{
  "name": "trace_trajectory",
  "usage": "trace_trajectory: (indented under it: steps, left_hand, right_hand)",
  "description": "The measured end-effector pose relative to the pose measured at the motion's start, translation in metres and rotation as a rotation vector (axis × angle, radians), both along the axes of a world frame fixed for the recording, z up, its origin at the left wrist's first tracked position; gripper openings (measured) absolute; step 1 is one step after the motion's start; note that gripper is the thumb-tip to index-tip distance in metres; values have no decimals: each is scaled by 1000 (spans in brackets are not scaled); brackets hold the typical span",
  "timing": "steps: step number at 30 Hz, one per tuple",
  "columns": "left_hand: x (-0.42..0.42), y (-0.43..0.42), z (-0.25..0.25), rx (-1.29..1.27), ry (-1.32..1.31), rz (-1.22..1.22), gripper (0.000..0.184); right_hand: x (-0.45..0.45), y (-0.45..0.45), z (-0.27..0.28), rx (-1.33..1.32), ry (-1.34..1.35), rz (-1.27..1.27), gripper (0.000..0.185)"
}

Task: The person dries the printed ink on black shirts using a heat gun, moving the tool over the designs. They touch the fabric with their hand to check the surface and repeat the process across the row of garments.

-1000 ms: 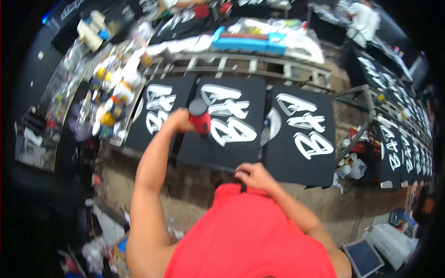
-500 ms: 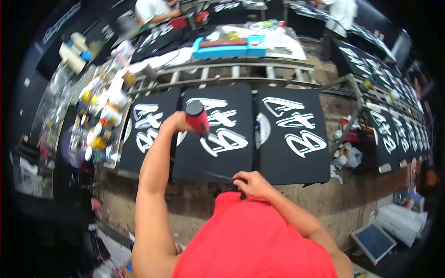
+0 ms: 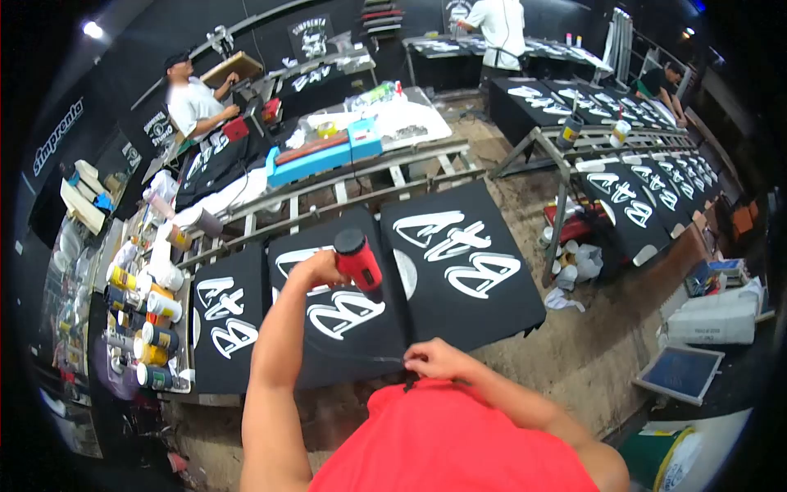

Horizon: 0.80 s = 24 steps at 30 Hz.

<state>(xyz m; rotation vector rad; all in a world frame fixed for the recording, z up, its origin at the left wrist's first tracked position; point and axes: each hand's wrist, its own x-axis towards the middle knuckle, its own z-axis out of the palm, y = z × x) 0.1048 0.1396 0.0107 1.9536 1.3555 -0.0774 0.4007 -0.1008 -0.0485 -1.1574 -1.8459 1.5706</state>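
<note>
My left hand (image 3: 321, 271) is wrapped round a red and black heat gun (image 3: 361, 264), held above the middle black T-shirt panel (image 3: 299, 234), its nozzle pointing down. White lettering on that panel (image 3: 340, 316) lies partly behind the gun. Close to my waist, my right hand (image 3: 434, 361) has its fingers pinched on a thin cord (image 3: 369, 357) that stretches away to the left. A right-hand black panel (image 3: 492, 221) with white lettering (image 3: 459, 254) lies beside the middle one, and another lettered panel (image 3: 228, 316) is on the left.
Several ink jars (image 3: 164, 307) crowd the left side. Behind the panels run a metal rail (image 3: 340, 193) and a table with a blue tray (image 3: 328, 156). More lettered panels (image 3: 631, 197) line the right. Co-workers stand at the back, including one in a white shirt (image 3: 193, 107).
The view has turned and tilted up, so the panels appear lower and slanted. My left hand still holds the heat gun over the middle panel; my right hand stays pinched near my waist.
</note>
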Motion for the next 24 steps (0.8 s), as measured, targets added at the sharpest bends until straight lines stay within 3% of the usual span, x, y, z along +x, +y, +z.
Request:
trace_trajectory:
  steps: [1,3,5,6,7,9,10,11,13,16,17,19,21,24]
  left_hand:
    - [10,-7,5,67,-46,1,36]
    - [13,-1,-37,425,-16,-60,35]
    - [25,-20,-11,241,-34,-121,37]
    - [23,-22,-23,123,-114,-146,38]
    - [39,-49,15,-56,-142,-49,39]
    - [40,-70,-16,-152,-419,59,41]
    - [48,-85,-19,-174,-424,160,40]
    - [62,-103,-18,-197,-427,259,39]
    - [88,-140,-19,-308,-787,395,37]
    - [122,-188,-15,-724,-1214,593,41]
    - [133,-200,-16,-840,-1354,669,43]
    - [146,-215,-16,-848,-1445,692,41]
    - [144,-217,-13,-817,-1421,702,38]
    - [135,-211,-19,-803,-1384,680,38]
  right_hand:
    - [12,-2,-10,84,-31,6,25]
    - [34,-10,-13,68,-119,-22,26]
    - [57,-22,-10,-42,-138,-97,26]
    - [72,-27,-10,-156,-161,-165,26]
    - [92,-30,-12,-114,-163,-192,26]
    - [132,-40,-30,25,-156,-365,26]
    - [152,-42,-29,-77,-237,-475,25]
    - [168,-44,-20,-32,-328,-586,19]
    - [197,-48,-11,170,-519,-856,8]
    - [258,-51,-80,650,-627,-1456,14]
    - [262,-53,-69,650,-643,-1454,14]
    - [264,-54,-32,270,115,-1847,26]
    - [271,-54,-25,658,-211,-1794,36]
    - [267,-51,-2,851,-100,-1785,32]
